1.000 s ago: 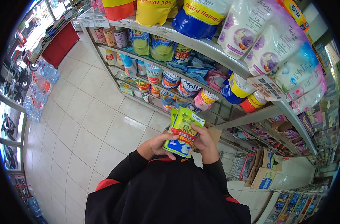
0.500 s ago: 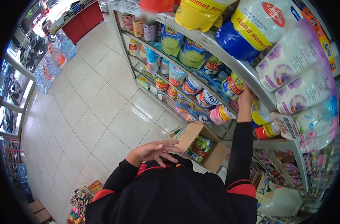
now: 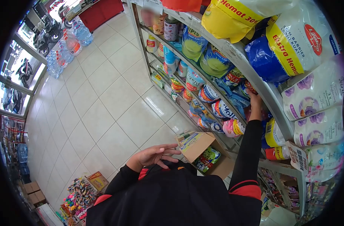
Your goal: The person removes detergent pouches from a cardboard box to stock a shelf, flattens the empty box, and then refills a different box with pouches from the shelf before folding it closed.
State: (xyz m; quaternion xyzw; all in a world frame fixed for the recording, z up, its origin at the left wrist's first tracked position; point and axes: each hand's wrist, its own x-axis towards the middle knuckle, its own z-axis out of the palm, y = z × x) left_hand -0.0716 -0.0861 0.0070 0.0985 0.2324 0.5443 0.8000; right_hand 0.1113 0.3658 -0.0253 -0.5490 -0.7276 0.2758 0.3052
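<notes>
My right hand reaches into the upper shelf on the right, its fingers round a colourful packet that sits beside other packets under the shelf's metal edge. Next to it stands another green and red packet, with green pouches further left. My left hand hovers in front of my chest, fingers spread, holding nothing. Below the shelves an open cardboard box with green packets inside stands on the floor.
Large diaper and tissue packs lie on the shelf top at the right. Bottled water packs stand by the glass front, near a red counter. Colourful mop-like bundles are at the lower left.
My right hand has pushed the colourful packet deeper into the shelf, next to the other packet. The view has shifted, so the shelves appear lower and further right. My left hand stays spread.
</notes>
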